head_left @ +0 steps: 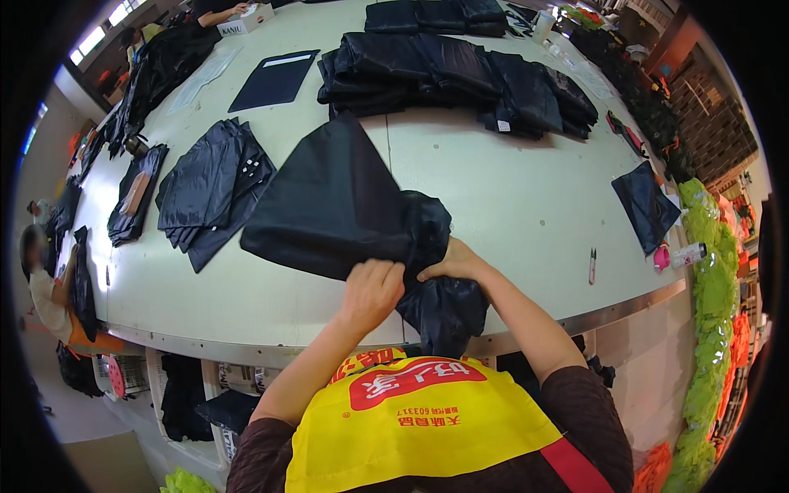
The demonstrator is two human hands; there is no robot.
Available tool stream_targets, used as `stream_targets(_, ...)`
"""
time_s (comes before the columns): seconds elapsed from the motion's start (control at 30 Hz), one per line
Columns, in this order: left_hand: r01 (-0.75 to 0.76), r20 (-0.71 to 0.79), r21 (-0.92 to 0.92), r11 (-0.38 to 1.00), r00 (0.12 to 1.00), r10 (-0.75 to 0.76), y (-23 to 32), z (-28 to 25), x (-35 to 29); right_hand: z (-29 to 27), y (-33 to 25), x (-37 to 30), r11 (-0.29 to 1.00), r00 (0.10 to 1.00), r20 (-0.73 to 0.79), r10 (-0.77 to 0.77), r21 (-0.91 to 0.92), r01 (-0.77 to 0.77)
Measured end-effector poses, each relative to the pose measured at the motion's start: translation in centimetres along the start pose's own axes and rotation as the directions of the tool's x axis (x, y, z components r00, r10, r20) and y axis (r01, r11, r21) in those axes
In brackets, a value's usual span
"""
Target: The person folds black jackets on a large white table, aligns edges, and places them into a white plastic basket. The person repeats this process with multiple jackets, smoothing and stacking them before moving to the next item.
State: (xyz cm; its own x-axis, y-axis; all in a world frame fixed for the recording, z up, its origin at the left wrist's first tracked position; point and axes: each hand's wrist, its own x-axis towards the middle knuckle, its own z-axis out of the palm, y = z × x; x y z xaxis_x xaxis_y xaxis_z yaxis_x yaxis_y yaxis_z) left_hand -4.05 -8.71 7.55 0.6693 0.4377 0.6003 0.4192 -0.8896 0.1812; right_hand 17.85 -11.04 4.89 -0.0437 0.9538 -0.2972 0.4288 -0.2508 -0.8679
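A black cloth garment (pixel 329 197) is gathered between my hands at the near side of the table. One broad, smooth part of it fans out to the left and away from me, while a bunched end hangs over the table's front edge. My left hand (pixel 374 289) is closed on the garment's near edge, fingers curled. Just to its right, my right hand (pixel 456 261) grips the crumpled middle with the thumb toward the left hand. Its fingertips are partly hidden by the cloth. What kind of garment it is cannot be told.
Folded black garments lie in a stack (pixel 205 185) on the left and a long pile (pixel 452 74) at the back of the white table (pixel 526 205). A marker (pixel 592 266) and a bottle (pixel 689 255) lie on the right. Several people stand along the far left.
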Motion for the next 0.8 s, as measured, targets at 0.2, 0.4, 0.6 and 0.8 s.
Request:
stream_targets(0.2,0.053,0.054,0.132,0.990,0.997,-0.060,1.0,-0.2,3.8,0.3,-0.4,-0.4,0.987,0.976,-0.191,-0.100,-0.145,0.072)
stream_targets(0.4,0.245,0.065,0.175,0.954,0.964,-0.259,1.8,1.1,4.8,1.2,-0.7,-1.2,0.963,0.961,-0.275,-0.003,-0.259,-0.071)
stream_targets(0.6,0.340,0.435,0.293,0.894,0.785,-0.441,-1.7,2.2,7.4,2.1,-2.4,-0.8,0.907,0.966,-0.211,0.152,-0.359,-0.221)
stream_targets(0.8,0.451,0.335,0.211,0.867,0.800,-0.498,-4.7,3.7,6.0,2.7,-3.3,-0.7,0.879,0.976,-0.188,0.112,-0.439,-0.185)
